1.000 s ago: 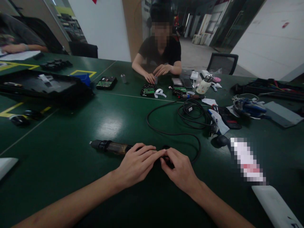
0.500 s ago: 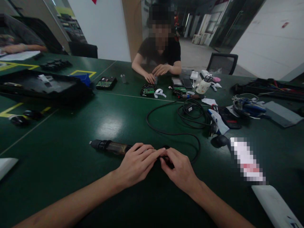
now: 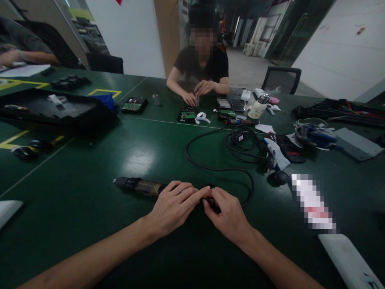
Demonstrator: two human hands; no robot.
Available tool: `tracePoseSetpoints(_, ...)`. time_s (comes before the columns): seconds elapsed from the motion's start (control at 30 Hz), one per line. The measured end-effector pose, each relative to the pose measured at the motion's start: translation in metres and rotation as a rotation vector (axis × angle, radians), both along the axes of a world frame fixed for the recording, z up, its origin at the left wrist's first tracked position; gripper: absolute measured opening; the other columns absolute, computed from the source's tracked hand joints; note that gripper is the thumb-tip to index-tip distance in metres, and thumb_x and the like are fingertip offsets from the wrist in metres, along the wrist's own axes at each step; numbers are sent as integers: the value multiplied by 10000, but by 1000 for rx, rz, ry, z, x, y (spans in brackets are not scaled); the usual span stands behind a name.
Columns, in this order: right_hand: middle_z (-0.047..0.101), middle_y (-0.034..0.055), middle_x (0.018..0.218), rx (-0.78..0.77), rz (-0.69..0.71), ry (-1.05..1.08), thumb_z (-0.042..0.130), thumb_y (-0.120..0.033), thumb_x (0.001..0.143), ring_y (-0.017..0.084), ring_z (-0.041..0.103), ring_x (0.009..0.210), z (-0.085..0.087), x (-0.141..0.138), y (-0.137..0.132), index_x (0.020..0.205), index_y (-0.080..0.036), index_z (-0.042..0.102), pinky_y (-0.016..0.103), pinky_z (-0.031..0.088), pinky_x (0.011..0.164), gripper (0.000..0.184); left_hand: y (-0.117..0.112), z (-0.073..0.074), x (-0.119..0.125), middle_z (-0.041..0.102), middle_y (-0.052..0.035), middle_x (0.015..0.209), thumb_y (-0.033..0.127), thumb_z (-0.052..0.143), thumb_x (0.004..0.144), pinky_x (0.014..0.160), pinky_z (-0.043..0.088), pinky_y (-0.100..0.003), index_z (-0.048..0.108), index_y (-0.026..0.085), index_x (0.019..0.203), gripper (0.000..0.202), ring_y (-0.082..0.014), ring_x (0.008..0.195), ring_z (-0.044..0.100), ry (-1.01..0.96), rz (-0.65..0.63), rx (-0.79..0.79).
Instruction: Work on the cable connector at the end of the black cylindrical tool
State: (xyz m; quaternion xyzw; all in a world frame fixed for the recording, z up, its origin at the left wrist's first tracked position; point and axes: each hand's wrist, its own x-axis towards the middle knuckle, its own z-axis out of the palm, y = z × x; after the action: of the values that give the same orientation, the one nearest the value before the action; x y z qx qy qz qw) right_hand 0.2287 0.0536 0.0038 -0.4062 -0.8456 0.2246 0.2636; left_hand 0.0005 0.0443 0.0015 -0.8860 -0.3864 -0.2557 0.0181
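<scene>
An electric screwdriver (image 3: 144,187), dark with a brownish see-through-looking section, lies on the green table, its tip pointing left. My left hand (image 3: 174,204) is closed over the back part of its body, covering it. At the tail end, my right hand (image 3: 227,212) curls with thumb and fingers around a dark part, where the black cord (image 3: 252,186) comes out. The index fingers of both hands meet there. What exactly lies between the right fingertips is mostly hidden.
Coiled cable (image 3: 243,140) lies beyond my hands. Across the table, a person handles a small part beside a green circuit board (image 3: 188,114). A black tray (image 3: 60,116) stands left; a cup of tools (image 3: 257,109), a blue tool (image 3: 315,136) and a grey plate (image 3: 359,143) lie right.
Both my hands and the screwdriver stay almost still. At the far left, another person's hand has shifted slightly over the papers.
</scene>
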Motion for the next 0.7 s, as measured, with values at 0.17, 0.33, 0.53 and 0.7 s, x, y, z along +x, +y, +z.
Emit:
tracePoseSetpoints(0.17,648,50,986,-9,-6,-17,553,-198,1017,196,638,882,0,-1,0,1064,-209,593,321,521,753,63,0,2,0,690,-48,1311,247,548,1027,990,444,-402,408,237,1556,547,-204,1193,630,-34,-38,-16)
tracePoseSetpoints(0.33,653,56,995,-5,-5,-17,555,-194,1010,202,647,895,0,-1,0,1063,-210,592,323,528,753,67,0,1,0,710,-34,1256,227,535,1043,970,441,-395,422,243,1543,513,-187,1130,647,-38,-20,-18)
tracePoseSetpoints(0.53,660,56,999,-4,-8,-12,555,-193,1012,201,650,890,2,-1,1,1061,-212,587,327,527,744,62,-1,3,1,691,-47,1307,222,543,1026,995,432,-403,422,229,1543,531,-197,1186,634,-37,-33,-47)
tracePoseSetpoints(0.7,661,54,1001,14,1,-18,562,-185,1007,201,650,889,2,-1,1,1079,-211,585,325,526,741,80,0,3,2,720,-42,1227,225,524,1046,949,439,-392,422,234,1542,507,-191,1093,659,-24,3,-18)
